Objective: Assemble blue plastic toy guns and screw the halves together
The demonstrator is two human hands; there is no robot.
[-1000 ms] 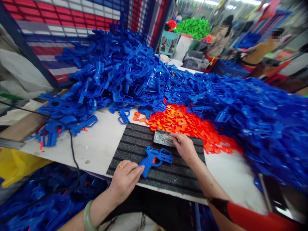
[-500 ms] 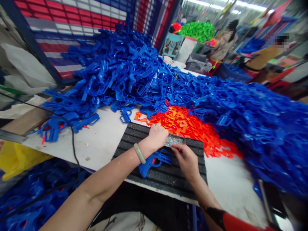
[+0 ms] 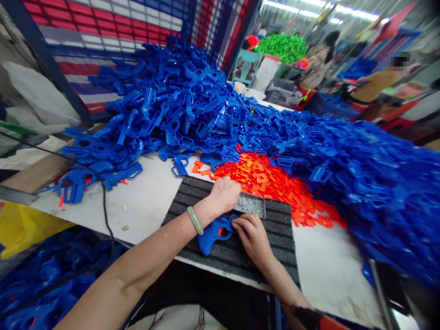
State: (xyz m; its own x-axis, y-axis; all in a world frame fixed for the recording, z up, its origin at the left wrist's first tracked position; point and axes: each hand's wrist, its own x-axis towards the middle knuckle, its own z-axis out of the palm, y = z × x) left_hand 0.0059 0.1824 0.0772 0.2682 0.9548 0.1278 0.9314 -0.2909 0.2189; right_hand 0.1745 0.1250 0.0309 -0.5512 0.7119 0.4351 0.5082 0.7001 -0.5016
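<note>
A blue plastic toy gun half [image 3: 209, 236] lies on the black ribbed mat [image 3: 192, 192], with a small orange piece by its trigger opening. My right hand [image 3: 253, 236] is over its front end, thumb and fingertips pinched together; whatever they hold is too small to make out. At the left end of a small metal tray [image 3: 252, 204] of tiny silvery parts, my left hand [image 3: 225, 196] is closed, its fingertips hidden from view. A pale green bangle [image 3: 195, 221] circles the left wrist.
Blue toy gun halves [image 3: 192, 105] are heaped along the back and right. Orange plastic pieces [image 3: 268, 176] form a pile behind the mat. A black cable [image 3: 105, 201] crosses the table's left side. A phone-like dark object [image 3: 395, 284] stands at lower right. People work in the background.
My right hand has moved from the tray's near edge left and down to the toy gun's front end. More of the tray shows. My left hand stays nearly in place.
</note>
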